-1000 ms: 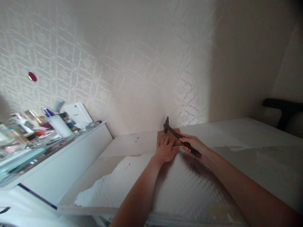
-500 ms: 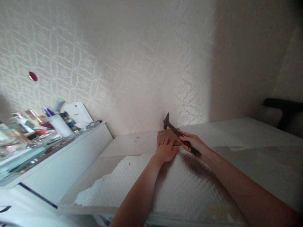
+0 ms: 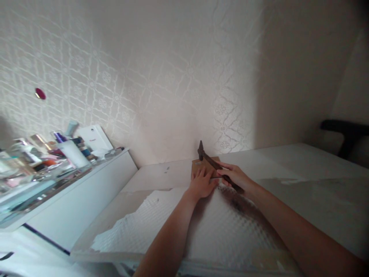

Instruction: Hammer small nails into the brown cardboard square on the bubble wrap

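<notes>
My left hand (image 3: 202, 184) lies on the near side of a small brown board (image 3: 196, 164), its fingers spread. My right hand (image 3: 235, 177) is wrapped round the wooden handle of a hammer (image 3: 213, 163). The hammer's dark head hovers just above the board's far edge; whether it touches anything there I cannot tell. A small light-coloured bit, too small to name, shows on the board near the hammer head. Beneath my hands and forearms a sheet of white bubble wrap (image 3: 161, 215) covers part of the white table (image 3: 282, 161).
A few tiny pieces (image 3: 166, 169) lie on the table left of the board. At the left stands a white cabinet (image 3: 86, 200) crowded with bottles and a white box (image 3: 96, 137). The patterned wall rises behind the table. A black armrest (image 3: 344, 127) is at the far right.
The hammer's head has dropped a little and shifted slightly left, with my right hand tilting along. My left hand has stayed in place on the board.
</notes>
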